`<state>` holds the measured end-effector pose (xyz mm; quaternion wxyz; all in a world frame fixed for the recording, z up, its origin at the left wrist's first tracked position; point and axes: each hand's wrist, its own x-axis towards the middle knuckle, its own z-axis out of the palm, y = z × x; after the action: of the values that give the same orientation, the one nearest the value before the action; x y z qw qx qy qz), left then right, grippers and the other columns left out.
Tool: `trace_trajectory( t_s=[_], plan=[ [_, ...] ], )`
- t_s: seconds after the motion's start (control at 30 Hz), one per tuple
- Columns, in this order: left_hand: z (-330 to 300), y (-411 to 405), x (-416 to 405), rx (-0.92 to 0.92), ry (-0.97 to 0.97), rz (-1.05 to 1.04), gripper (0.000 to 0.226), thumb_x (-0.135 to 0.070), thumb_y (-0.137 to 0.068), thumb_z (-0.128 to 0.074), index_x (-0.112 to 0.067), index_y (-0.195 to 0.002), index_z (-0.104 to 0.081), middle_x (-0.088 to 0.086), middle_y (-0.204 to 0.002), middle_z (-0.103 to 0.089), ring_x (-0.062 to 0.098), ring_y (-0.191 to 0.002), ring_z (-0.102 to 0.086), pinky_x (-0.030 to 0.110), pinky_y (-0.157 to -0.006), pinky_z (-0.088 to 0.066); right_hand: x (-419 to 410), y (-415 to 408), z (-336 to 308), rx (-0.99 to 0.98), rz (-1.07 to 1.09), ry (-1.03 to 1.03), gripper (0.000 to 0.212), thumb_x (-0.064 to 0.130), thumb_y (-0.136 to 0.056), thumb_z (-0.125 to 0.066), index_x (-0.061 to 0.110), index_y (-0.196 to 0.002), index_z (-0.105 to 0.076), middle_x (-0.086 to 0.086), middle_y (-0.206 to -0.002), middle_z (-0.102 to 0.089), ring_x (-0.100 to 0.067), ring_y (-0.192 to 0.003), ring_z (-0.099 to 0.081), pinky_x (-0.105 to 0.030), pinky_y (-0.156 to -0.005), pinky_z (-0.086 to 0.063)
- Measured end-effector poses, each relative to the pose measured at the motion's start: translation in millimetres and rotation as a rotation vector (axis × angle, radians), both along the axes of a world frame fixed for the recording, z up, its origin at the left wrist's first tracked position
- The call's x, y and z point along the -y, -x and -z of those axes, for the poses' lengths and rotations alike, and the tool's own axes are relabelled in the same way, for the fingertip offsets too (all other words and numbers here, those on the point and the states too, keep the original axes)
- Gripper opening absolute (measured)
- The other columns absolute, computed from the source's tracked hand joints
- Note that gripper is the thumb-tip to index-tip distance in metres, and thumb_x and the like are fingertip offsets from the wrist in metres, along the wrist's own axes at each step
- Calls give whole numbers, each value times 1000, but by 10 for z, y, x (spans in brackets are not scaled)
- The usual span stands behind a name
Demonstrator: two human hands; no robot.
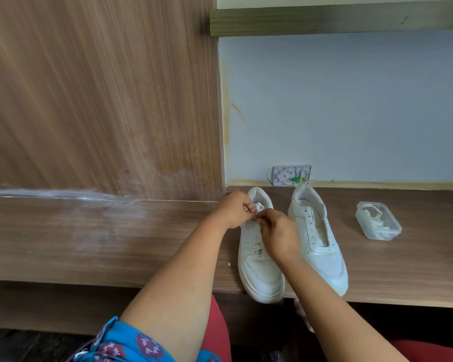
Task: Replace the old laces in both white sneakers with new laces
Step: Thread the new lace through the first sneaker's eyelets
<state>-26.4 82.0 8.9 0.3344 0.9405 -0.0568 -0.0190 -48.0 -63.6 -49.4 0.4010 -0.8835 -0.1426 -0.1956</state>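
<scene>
1. The left sneaker (259, 259) lies on the wooden ledge (403, 270), toe toward the person and overhanging the front edge; a white lace (256, 242) crosses its lower eyelets.
2. The right sneaker (322, 246) sits just beside it, its eyelets bare and the tongue open, with no lace in it.
3. Judging by this, the right sneaker has lost its old lace and awaits a new one. Whether the lace in the left sneaker is old or new cannot be told, so most of the work seems to remain.
4. The left hand (236, 209) is curled into a loose fist at the top of the left sneaker, fingers pinched near the tongue.
5. The right hand (277, 231) is bent over the upper eyelets, fingertips closed, apparently on the lace; the lace end itself is hidden.
6. A clear plastic box (378, 220) holding white laces stands well to the right.
</scene>
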Motion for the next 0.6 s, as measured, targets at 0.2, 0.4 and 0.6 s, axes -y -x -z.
trace_trajectory(
  t_s=[0.2,0.4,0.6],
  plan=[
    [4,22,2,-18,55,28,7,-10,-82,-74,-14,-86,-71,-3,-78,-67,11,-75,-61,30,-78,-54,142,-90,-110,43,97,150,25,37,-79,-75,23,-96,-62,6,-81,-67,-20,-76,-58,-33,-63,-48],
    [7,10,-30,-23,119,56,10,-6,-79,-77,-10,-87,-71,-4,-74,-63,6,-69,-56,26,-73,-51,207,-231,-230,-170,-150,-24,23,29,-71,-84,23,-86,-67,11,-76,-60,-7,-69,-54,-24,-64,-43],
    [23,26,-48,-10,218,42,12,2,-77,-77,-2,-88,-73,3,-80,-72,4,-71,-63,24,-80,-53,296,-325,-375,-401,-249,-20,8,28,-87,-68,27,-94,-70,9,-72,-64,0,-64,-54,-18,-63,-42]
  ],
)
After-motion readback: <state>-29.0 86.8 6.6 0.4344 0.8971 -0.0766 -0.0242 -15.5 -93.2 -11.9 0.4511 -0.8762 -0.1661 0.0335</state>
